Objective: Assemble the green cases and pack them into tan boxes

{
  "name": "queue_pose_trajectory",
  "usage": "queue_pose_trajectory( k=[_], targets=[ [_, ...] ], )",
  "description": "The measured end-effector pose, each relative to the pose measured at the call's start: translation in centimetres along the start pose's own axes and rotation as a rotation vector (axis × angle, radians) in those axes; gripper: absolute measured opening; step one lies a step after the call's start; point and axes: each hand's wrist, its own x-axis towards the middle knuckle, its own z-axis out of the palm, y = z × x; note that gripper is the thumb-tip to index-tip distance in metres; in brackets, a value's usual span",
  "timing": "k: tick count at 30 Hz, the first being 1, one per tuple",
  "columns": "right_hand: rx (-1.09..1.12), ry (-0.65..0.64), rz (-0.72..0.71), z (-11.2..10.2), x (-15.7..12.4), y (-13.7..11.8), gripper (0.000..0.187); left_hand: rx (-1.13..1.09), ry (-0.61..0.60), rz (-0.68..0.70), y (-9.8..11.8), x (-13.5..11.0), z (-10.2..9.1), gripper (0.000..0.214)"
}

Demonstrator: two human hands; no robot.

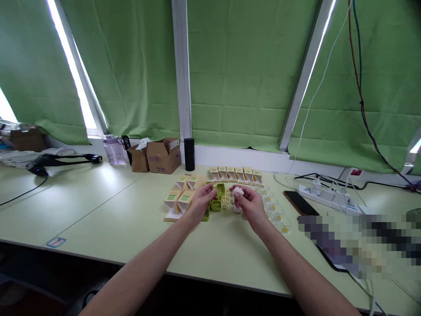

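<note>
My left hand (201, 200) grips a small olive-green box (220, 189) between thumb and fingers, above the table. Pinched in my right hand (252, 205) is a small white object (238, 191), partly hidden by the fingers; its kind is unclear. Below the left hand lie more green boxes (216, 206). Small pale-yellow pieces (225, 200) sit in rows between the two hands. Another white piece (237, 210) is just under my right hand. Clear plastic shells with yellow spots (278, 208) spread to its right, some covered by the hand.
Folded cream cartons with green labels stand in a back row (236, 174) and at left (177, 202). Farther back are cardboard boxes (162, 156), a black cylinder (189, 154) and a purple bottle (114, 150). A phone (300, 203) and power strip (324, 197) lie at right.
</note>
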Motion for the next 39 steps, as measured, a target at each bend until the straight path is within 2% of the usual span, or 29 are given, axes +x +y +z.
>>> queue_pose_trajectory(
  k=[3, 8, 16, 23, 34, 39],
  targets=[
    [0.035, 0.044, 0.077, 0.0, 0.2, 0.0, 0.063, 0.017, 0.019, -0.005, -0.2, 0.1, -0.2, 0.052],
    [0.123, 0.002, 0.152, -0.1, 0.2, -0.1, 0.059, 0.022, 0.022, 0.007, -0.6, 0.3, -0.6, 0.056],
    [-0.004, -0.015, 0.042, 0.3, 0.1, -0.2, 0.06, 0.136, -0.02, 0.032, -0.4, 0.0, 0.1, 0.069],
    [-0.081, -0.017, 0.026, 0.5, 0.1, -0.5, 0.061, 0.28, -0.073, 0.125, -0.3, 0.0, 0.5, 0.067],
    [-0.103, -0.038, 0.017, 0.6, 0.1, -0.3, 0.061, 0.349, -0.063, 0.122, -0.4, 0.0, 0.5, 0.071],
    [-0.117, -0.061, 0.007, 0.4, 0.0, -0.1, 0.058, 0.399, -0.054, 0.125, -0.3, 0.0, 0.6, 0.065]
  ],
)
